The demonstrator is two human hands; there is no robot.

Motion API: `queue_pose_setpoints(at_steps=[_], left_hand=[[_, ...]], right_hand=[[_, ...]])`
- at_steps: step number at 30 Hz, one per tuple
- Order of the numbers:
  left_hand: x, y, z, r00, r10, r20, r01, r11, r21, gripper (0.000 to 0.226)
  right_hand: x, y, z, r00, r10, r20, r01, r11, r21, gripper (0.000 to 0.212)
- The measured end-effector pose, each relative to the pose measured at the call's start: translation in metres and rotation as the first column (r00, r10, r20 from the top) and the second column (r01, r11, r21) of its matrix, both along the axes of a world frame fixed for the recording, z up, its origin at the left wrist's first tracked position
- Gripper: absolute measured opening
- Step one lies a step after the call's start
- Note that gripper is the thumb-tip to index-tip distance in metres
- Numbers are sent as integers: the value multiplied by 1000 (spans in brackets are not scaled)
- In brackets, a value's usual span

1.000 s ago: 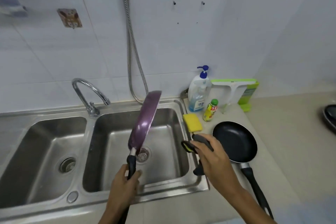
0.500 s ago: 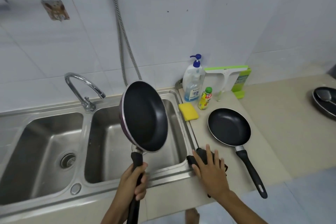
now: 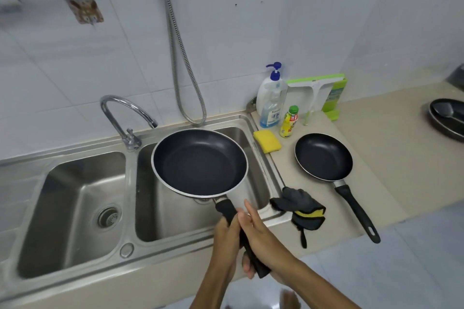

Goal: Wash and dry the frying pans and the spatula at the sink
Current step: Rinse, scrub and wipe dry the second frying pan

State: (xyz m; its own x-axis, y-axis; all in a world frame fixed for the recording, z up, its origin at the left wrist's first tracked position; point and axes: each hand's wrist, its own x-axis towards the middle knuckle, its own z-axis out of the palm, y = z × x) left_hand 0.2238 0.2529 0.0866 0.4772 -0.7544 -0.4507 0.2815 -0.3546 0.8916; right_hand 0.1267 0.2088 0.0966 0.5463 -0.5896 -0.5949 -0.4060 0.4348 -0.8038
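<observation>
Your left hand (image 3: 227,231) and right hand (image 3: 261,236) both wrap the black handle of the large black nonstick frying pan (image 3: 199,162), apparently level, at frame centre over the right steel sink basin (image 3: 261,183); the smaller black pan (image 3: 324,157) lies right.

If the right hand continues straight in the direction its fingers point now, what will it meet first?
The right hand lies along the handle of the held frying pan, fingers pointing up and away. Going straight on, it would probably meet that pan's bowl first, above the right sink basin; depth is uncertain.
</observation>
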Motion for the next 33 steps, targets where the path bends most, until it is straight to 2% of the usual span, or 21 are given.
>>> queue_pose_setpoints(at_steps=[3, 5, 8, 12, 16, 19, 21, 26, 29, 33], left_hand=[[-10, 2, -1, 1000, 7, 1, -7, 1000, 11, 26], [-19, 2, -2, 1000, -26, 9, 26, 1000, 6, 35], [-37, -6, -11, 993, -86, 77, 85, 996, 22, 44], [-85, -31, -9, 980, -165, 108, 168, 986, -17, 49], [-165, -63, 22, 981, -162, 107, 173, 979, -105, 34], [-231, -93, 30, 964, -239, 114, 253, 958, -135, 33], [-272, -114, 32, 950, -296, 101, 308, 940, -143, 37], [-375, -163, 36, 881, -465, 92, 474, 868, -150, 49], [-422, -193, 23, 843, -537, 23, 534, 834, -139, 58], [-465, -239, -2, 829, -538, -151, 527, 843, -111, 44]], right_hand=[[-6, 2, 3, 997, 64, -31, -68, 989, -131, 53], [-15, -1, 6, 993, 90, -75, -105, 964, -246, 56], [-37, -7, 15, 995, 82, -60, -94, 963, -252, 57], [-92, -27, 27, 996, 78, -47, -90, 925, -368, 60], [-172, -56, 33, 999, 16, -49, -37, 885, -465, 59], [-245, -80, 39, 999, -36, -32, 15, 854, -521, 40], [-289, -95, 43, 997, -74, -32, 45, 837, -545, 28], [-395, -129, 40, 969, -239, -64, 164, 814, -558, 31], [-446, -147, 25, 942, -319, -106, 202, 790, -578, 37], [-491, -180, 1, 911, -383, -153, 233, 784, -575, 41]])
